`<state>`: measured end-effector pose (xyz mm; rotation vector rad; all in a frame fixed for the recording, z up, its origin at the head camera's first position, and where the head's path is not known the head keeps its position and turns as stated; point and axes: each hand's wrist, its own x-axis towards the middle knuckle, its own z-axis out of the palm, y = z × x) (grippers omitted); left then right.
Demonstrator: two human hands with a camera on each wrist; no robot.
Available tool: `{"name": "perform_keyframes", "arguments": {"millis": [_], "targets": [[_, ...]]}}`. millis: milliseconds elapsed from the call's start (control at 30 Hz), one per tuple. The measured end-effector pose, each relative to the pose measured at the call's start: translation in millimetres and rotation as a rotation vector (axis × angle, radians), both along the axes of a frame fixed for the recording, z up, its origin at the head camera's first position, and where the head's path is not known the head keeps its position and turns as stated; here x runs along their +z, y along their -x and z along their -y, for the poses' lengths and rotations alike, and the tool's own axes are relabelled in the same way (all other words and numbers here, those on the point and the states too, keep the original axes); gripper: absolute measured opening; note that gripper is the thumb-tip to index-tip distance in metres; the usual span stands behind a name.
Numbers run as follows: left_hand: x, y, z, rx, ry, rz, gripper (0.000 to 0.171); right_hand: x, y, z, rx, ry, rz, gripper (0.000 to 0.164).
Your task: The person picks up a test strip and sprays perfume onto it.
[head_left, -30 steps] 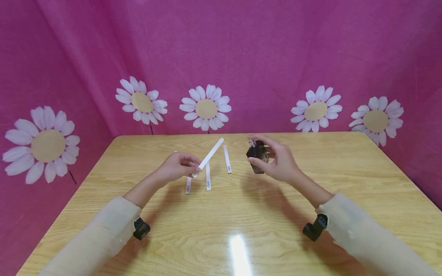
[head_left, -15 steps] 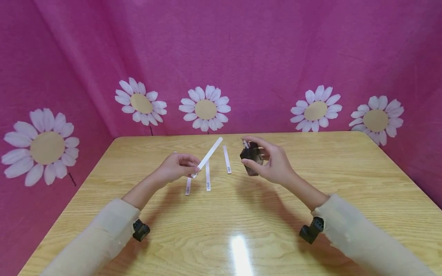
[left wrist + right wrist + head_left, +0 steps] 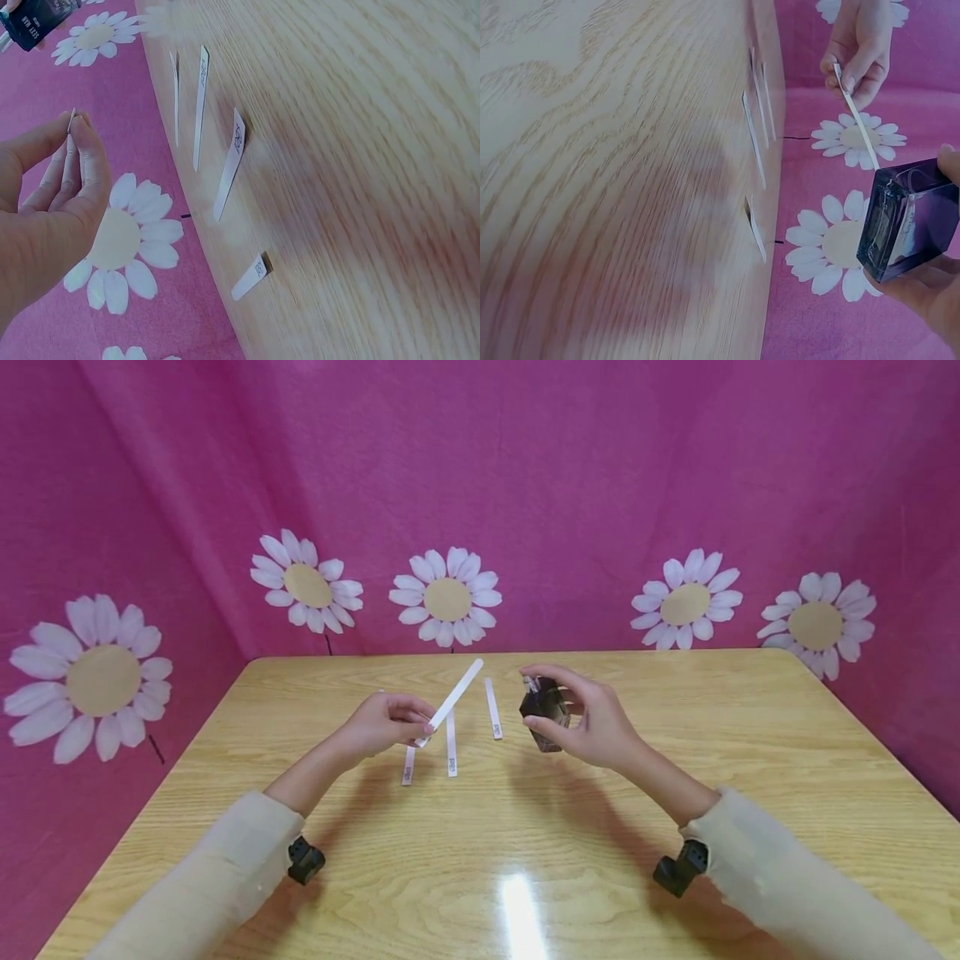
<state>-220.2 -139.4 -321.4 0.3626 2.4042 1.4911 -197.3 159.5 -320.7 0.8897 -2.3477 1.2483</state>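
Observation:
A white paper test strip point(image 3: 460, 692) slants up and to the right from my left hand point(image 3: 386, 724), whose thumb and fingers pinch its lower end. To the right of it, my right hand point(image 3: 603, 727) grips a dark glass perfume bottle point(image 3: 543, 703), with the index finger on the sprayer at its top. The bottle leans toward the strip, and a gap separates the two in the head view. In the left wrist view, lettering shows on the perfume bottle point(image 3: 34, 22). The bottle's base faces the camera in the right wrist view and overlaps the strip's far end.
Several more paper strips lie on the wooden table point(image 3: 480, 843), among them one in the middle point(image 3: 452, 747) and one further right point(image 3: 492, 708). Part of the leftmost strips is hidden behind my left hand. A pink curtain point(image 3: 555, 485) with daisies stands behind the table.
My right hand has brought the perfume bottle left, closer to the strip, then slightly lower, and its top now tilts more to the left. My left hand and its strip have hardly moved.

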Motion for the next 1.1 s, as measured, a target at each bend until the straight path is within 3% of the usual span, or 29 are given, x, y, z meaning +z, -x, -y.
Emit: {"name": "perform_keyframes", "arguments": {"millis": [233,533,1100], "targets": [[-1.7,-0.4,8.8,0.019,-0.007,0.007,0.028,-1.3,-3.2,-8.3,0.031,-0.033,0.032,0.058],[-4.0,-2.5,33.5,0.052,0.003,0.003,0.033,-5.6,-1.8,-25.4,0.004,-0.036,0.059,0.059],[-13.3,-2.9,82.7,0.196,0.066,0.014,0.039,-13.7,1.7,-54.7,-0.049,-0.022,0.095,0.059]]}}
